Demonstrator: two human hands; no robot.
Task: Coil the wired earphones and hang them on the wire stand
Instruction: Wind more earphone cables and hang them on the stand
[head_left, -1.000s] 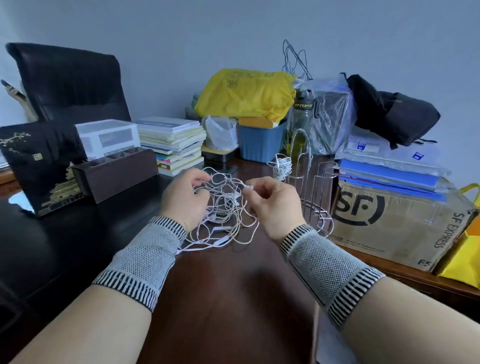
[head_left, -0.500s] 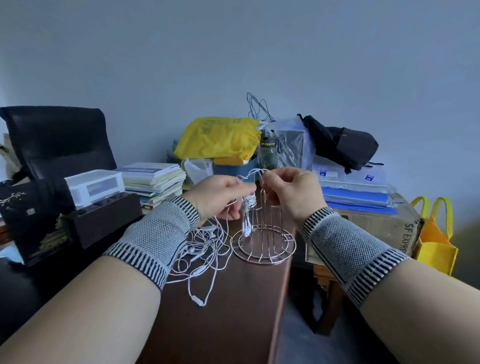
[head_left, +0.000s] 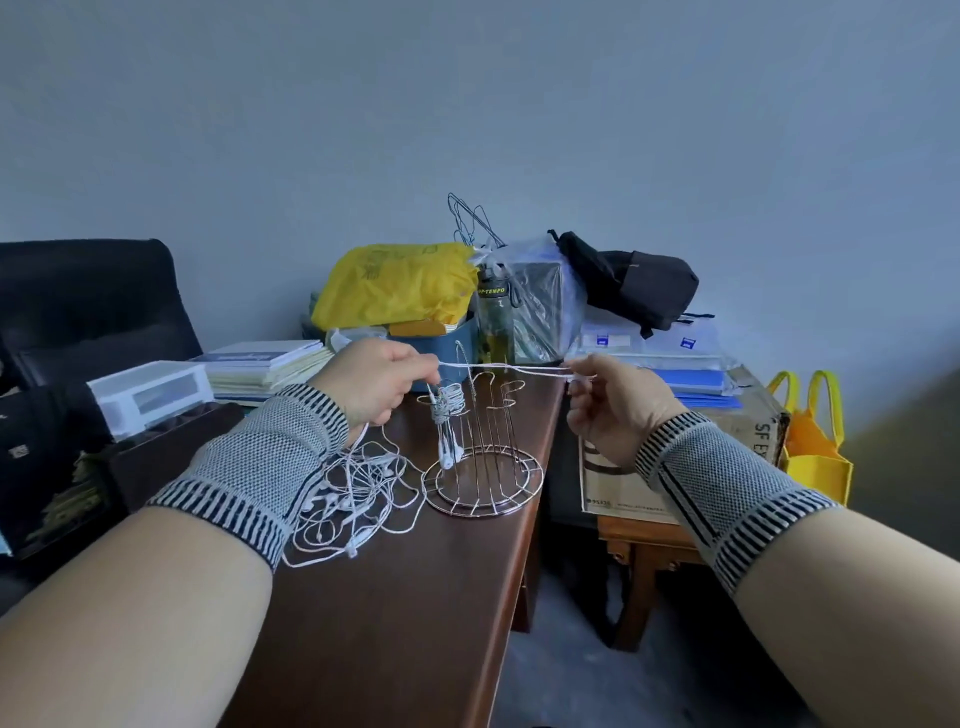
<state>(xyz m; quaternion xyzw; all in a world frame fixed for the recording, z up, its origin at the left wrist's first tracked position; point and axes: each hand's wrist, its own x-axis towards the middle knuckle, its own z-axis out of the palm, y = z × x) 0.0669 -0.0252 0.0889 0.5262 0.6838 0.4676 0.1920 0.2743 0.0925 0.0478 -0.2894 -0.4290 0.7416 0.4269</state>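
White earphone cord (head_left: 506, 367) taut between two hands, left (head_left: 376, 384) and right (head_left: 615, 410).

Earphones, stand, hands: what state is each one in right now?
left hand: pinching one end of the stretched cable
right hand: pinching the other end
stretched cable: taut, level above the stand
wire stand: upright on the table
coiled earphones: already hanging on the stand
tangled earphones: loose heap on the table
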